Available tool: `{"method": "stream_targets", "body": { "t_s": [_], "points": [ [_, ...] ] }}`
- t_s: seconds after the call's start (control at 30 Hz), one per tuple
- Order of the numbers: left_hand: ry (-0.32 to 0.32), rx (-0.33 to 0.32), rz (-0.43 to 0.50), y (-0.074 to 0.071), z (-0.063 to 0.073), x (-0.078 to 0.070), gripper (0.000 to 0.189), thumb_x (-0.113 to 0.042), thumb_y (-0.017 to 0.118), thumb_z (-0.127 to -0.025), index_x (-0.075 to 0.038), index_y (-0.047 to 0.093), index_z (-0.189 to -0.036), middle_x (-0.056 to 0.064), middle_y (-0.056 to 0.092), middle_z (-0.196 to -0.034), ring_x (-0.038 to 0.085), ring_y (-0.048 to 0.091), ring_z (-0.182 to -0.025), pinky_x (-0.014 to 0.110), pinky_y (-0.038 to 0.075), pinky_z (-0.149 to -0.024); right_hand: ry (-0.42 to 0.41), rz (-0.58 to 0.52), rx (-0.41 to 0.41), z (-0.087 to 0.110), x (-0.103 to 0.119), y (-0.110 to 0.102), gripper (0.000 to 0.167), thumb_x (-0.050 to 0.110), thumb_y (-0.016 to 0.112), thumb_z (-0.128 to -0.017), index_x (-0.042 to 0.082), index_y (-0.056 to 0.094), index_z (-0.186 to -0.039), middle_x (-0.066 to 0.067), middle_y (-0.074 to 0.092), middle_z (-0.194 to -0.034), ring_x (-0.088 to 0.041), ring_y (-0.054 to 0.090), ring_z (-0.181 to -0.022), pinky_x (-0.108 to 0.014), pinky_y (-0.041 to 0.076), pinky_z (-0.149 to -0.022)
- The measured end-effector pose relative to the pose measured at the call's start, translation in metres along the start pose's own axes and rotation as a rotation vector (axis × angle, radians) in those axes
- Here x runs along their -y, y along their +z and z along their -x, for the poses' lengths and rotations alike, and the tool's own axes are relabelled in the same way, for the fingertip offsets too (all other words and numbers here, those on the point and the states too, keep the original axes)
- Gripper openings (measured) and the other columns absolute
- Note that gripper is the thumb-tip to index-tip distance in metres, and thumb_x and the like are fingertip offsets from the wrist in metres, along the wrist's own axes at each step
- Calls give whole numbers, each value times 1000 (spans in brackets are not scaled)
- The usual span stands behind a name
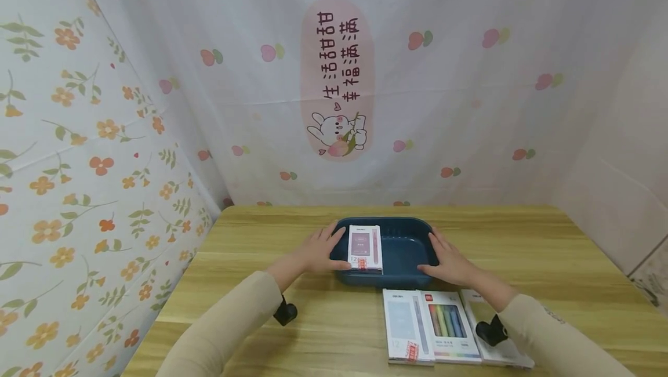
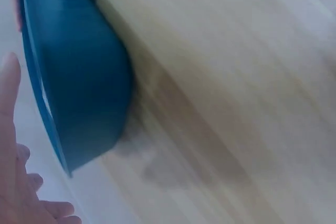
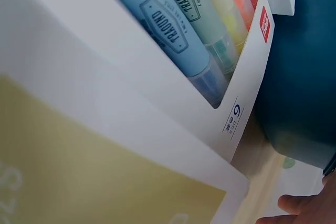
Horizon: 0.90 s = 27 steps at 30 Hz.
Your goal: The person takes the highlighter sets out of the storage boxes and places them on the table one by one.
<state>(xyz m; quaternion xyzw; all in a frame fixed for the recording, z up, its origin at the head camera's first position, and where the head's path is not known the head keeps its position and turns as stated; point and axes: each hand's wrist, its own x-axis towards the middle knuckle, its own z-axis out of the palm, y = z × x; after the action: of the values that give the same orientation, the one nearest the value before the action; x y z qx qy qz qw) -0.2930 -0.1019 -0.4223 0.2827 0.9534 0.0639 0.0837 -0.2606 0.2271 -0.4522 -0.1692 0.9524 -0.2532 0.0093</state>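
A dark blue plastic basket (image 1: 402, 277) stands on the table between my two hands. A white box with a purple panel (image 1: 365, 246) lies in its left part. My left hand (image 1: 319, 249) is at the basket's left end, thumb and fingers spread; in the left wrist view the fingers (image 2: 9, 85) look straight, with a gap from the basket wall (image 2: 89, 87). My right hand (image 1: 450, 262) is at the right end, its thumb and fingers spread around the corner. The right wrist view shows only part of that hand (image 3: 310, 208), close by the rim.
In front of the basket, side by side, lie a white box with a light blue panel (image 1: 402, 319), a windowed box of coloured highlighters (image 1: 449, 322) and a box with a yellowish panel (image 1: 477, 304), partly under my right forearm. A printed curtain (image 1: 459, 116) hangs behind the wooden table (image 1: 250, 232).
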Motion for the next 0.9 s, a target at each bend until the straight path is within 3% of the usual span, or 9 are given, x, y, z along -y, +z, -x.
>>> {"method": "stream_targets", "body": {
  "t_s": [0.13,0.37,0.63,0.9],
  "points": [
    [-18,-14,33,-8,-8,-12,90,-64,53,-80,-18,17,-148,12,10,-153,39,24,-134,52,29,-103,2,-10,3,1,-1,0,91,38,64,-81,-15,18,-138,-33,8,-146,-53,17,-129,-68,17,-98],
    [-72,41,66,-17,-20,-35,85,-66,51,-79,-30,15,-147,7,6,-154,37,20,-137,53,35,-98,18,0,20,-1,-4,1,92,41,63,-81,-14,16,-139,-31,6,-147,-50,14,-132,-67,16,-99],
    [-145,54,55,-10,-35,-50,86,-68,52,-77,-33,16,-147,13,14,-151,41,26,-133,55,36,-96,27,3,26,-2,-3,1,92,41,62,-82,-14,15,-139,-31,5,-148,-50,14,-132,-68,16,-98],
    [-179,24,46,-4,-47,-62,83,-67,53,-78,-33,19,-146,13,12,-152,40,24,-134,48,36,-100,23,4,27,-2,-3,2,92,41,63,-82,-14,16,-139,-31,6,-147,-51,15,-131,-69,19,-96]
  ]
}}
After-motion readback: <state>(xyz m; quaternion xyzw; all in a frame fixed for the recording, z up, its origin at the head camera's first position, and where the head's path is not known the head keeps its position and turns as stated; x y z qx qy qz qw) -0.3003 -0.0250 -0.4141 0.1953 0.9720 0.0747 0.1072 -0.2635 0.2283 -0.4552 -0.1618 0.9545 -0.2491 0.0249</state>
